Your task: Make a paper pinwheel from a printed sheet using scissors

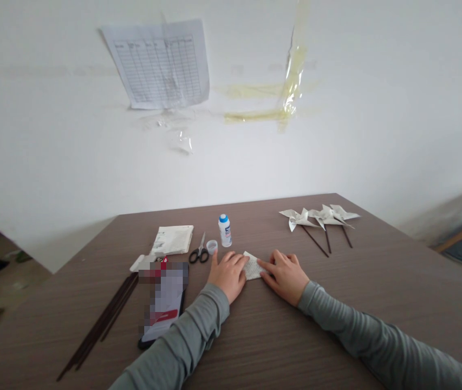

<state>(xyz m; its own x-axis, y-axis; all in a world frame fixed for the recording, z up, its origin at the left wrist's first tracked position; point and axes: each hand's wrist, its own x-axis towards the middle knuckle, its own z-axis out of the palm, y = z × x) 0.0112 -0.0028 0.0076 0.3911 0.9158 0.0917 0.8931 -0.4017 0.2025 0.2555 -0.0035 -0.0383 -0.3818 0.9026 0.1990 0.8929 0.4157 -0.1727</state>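
On the table (255, 346), left hand (227, 273) and right hand (285, 275) press open-palmed on folded paper (253, 267).

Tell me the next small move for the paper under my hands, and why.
Probably run the fingers of the right hand along the edge of the paper to sharpen the crease, while the left hand pins it. Both hands lie flat on the small folded paper on the table, so it looks pressed but not yet released. The scissors lie untouched beyond the left hand.
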